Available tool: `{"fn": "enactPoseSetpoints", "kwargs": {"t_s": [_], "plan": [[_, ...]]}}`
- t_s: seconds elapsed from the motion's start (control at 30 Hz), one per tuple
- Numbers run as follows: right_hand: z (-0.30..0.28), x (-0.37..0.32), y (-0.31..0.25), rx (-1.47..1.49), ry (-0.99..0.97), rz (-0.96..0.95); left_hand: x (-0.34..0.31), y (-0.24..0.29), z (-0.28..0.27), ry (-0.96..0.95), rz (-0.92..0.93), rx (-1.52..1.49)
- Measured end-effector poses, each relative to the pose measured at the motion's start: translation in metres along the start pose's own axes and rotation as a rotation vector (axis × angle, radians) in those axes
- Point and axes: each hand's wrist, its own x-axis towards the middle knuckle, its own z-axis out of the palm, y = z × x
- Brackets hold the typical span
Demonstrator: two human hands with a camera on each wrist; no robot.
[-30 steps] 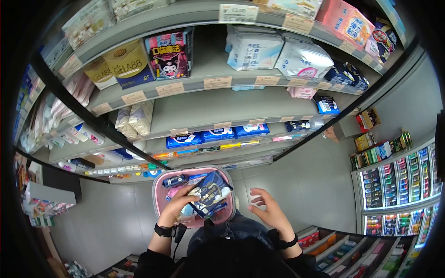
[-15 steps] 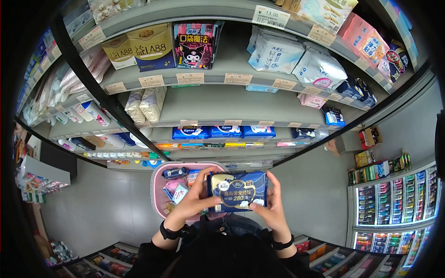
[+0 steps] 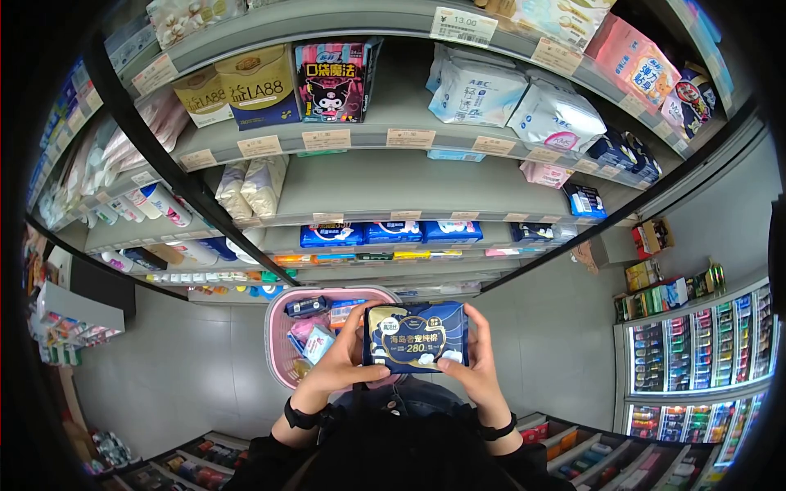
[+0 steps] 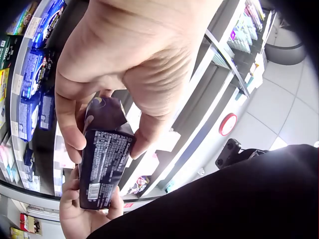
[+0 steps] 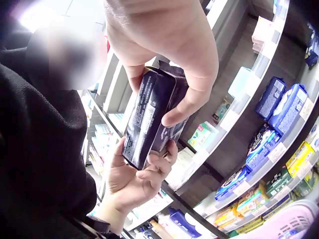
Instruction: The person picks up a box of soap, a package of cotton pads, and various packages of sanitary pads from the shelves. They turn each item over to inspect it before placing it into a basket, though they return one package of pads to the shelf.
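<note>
A dark blue and gold pack of sanitary pads [image 3: 416, 337], marked 280, is held level in front of the body with its printed face up. My left hand [image 3: 337, 365] grips its left end, thumb on the near edge of the face. At the other end my right hand [image 3: 483, 370] holds it the same way, thumb on the front and fingers behind. In the left wrist view, a narrow side of the pack [image 4: 105, 167] shows small white print and a barcode. Below and to the left, a pink basket [image 3: 274, 360] contains several small packs.
Shelves [image 3: 352, 188] of packaged goods curve across the front, with blue packs [image 3: 391, 233] on a lower level. A black upright post [image 3: 155, 155] crosses the shelving at left. Lit drink coolers [image 3: 696, 352] stand at the right, and low racks [image 3: 606, 458] lie close behind.
The pack has come up out of the basket, where only the left hand held it, and moved right. The right hand has closed on its other end. Over the last half second it barely moves.
</note>
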Motion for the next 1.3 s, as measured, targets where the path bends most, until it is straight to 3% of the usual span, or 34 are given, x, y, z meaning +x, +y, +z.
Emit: {"fn": "enactPoseSetpoints", "kwargs": {"t_s": [1.3], "plan": [[-0.0035,-0.0017,0.0007,-0.017,-0.013,-0.016,0.0005,-0.0009,0.0026,-0.008,-0.01,-0.023]]}}
